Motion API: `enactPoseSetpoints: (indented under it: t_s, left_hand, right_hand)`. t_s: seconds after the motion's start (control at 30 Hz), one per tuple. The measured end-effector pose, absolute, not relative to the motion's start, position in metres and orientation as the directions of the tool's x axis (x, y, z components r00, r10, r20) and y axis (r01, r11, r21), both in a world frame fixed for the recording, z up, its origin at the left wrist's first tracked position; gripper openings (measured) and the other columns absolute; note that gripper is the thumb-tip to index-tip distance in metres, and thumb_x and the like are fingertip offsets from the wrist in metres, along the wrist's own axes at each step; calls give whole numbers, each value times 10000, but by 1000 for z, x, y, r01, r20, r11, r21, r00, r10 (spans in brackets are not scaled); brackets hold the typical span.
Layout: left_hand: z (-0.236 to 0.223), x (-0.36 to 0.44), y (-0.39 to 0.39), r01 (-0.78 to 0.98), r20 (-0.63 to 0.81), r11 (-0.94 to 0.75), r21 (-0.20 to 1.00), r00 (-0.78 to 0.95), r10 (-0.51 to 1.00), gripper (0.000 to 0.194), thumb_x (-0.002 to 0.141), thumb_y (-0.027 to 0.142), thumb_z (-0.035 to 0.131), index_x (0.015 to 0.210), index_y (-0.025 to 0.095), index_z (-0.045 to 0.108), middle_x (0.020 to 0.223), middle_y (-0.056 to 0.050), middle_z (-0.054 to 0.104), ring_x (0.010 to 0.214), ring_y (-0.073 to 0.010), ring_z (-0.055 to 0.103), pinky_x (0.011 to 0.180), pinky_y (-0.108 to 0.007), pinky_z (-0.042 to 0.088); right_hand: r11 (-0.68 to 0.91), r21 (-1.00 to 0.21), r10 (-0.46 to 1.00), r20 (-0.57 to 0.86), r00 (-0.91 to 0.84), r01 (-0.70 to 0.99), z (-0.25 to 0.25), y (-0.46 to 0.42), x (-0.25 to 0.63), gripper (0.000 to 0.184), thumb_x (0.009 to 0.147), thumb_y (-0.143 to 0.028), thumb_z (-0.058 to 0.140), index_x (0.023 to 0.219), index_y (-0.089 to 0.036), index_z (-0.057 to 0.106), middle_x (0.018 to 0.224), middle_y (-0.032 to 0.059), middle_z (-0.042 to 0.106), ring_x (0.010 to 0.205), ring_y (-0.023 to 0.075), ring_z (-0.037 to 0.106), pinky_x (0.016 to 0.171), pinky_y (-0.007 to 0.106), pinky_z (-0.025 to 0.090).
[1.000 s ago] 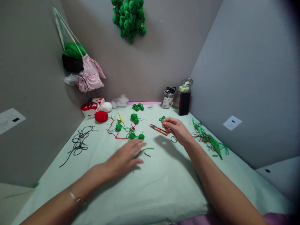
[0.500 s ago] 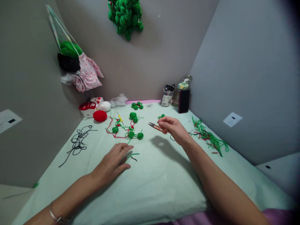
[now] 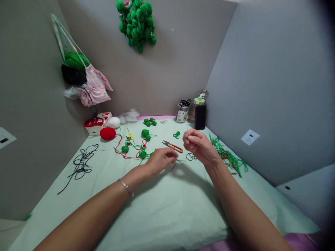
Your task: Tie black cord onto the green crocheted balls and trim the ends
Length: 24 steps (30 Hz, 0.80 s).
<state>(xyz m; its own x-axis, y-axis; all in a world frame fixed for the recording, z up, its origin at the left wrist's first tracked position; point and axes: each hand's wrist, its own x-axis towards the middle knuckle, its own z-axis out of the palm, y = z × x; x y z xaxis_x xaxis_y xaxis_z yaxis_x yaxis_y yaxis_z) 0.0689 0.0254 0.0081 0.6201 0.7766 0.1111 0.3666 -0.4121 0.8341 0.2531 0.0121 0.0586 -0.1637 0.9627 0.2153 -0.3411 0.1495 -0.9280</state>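
Note:
My left hand [image 3: 161, 161] is over the middle of the table, its fingertips pinched on yarn scraps [image 3: 173, 166]; a red end and a green end stick out. To its right, my right hand [image 3: 198, 145] is raised with the fingers curled in, and nothing shows in it. Thread snips [image 3: 173, 146] with orange handles lie on the table between the hands, blades pointing left. Behind my left hand are green crocheted balls [image 3: 125, 149] joined by red and green yarn, one partly covered by the hand. A small green piece [image 3: 176, 135] lies beyond the snips.
Black cord [image 3: 82, 162] lies tangled at left, near a red yarn ball [image 3: 108, 133] and a yellow crochet hook [image 3: 131, 136]. Yarn clippings [image 3: 230, 158] are heaped at right. A pen cup [image 3: 182, 114], a bottle [image 3: 199, 100] and a phone [image 3: 200, 118] stand at the back.
The snips have left my right hand and lie on the table. My left hand has gathered the loose yarn scraps and moved right, closer to my right hand.

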Motion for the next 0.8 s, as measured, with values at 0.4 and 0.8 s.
enactPoseSetpoints:
  t_s: [0.4, 0.8]
  left_hand:
    - [12, 1, 51, 715, 203, -564, 413, 531, 823, 160, 782, 306, 726, 885, 208, 652, 913, -63, 633, 1001, -292, 540, 963, -457, 392]
    - [-11, -18, 26, 612, 237, -622, 489, 594, 769, 69, 866, 198, 614, 916, 212, 659, 1024, -74, 677, 1071, -269, 546, 969, -428, 406]
  right_hand:
    - [162, -899, 980, 195, -41, -406, 49, 31, 268, 245, 691, -289, 826, 798, -180, 633, 682, -27, 594, 552, 60, 498, 493, 166, 415]
    - [124, -987, 989, 115, 89, -102, 23, 42, 253, 324, 654, -397, 810, 799, -155, 652, 691, 6, 629, 568, 104, 548, 553, 252, 465]
